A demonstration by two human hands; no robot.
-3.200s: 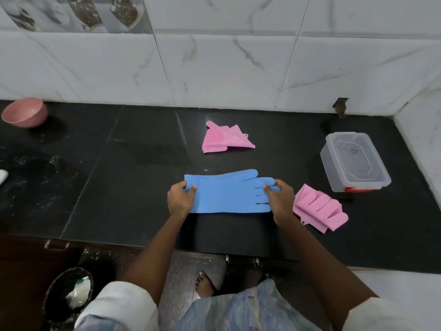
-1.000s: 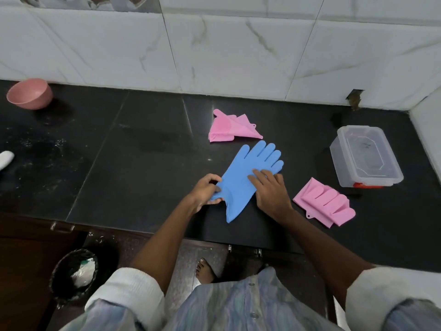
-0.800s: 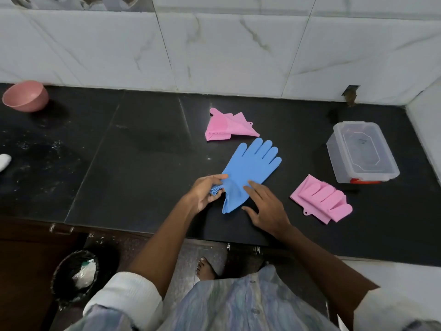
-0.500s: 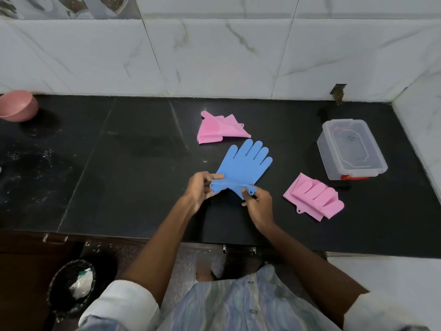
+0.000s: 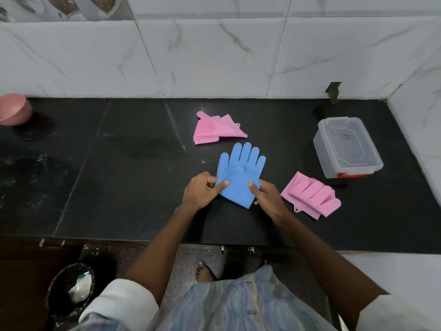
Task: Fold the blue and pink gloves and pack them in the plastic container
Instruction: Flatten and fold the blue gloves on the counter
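A blue glove lies on the black counter with its fingers pointing toward the wall and its cuff end doubled over. My left hand pinches the glove's left edge near the cuff. My right hand grips its right edge. One folded pink glove rests behind the blue one. A second folded pink glove lies to the right of my right hand. The clear plastic container stands at the right with its lid on.
A pink bowl sits at the counter's far left. White marble tile walls close the back and right sides. Below the counter's front edge, a black bin stands on the floor at left, near my bare foot.
The blue glove was turned from lying sideways to fingers pointing at the wall. Both hands moved to its cuff end, lifted it and folded it over.
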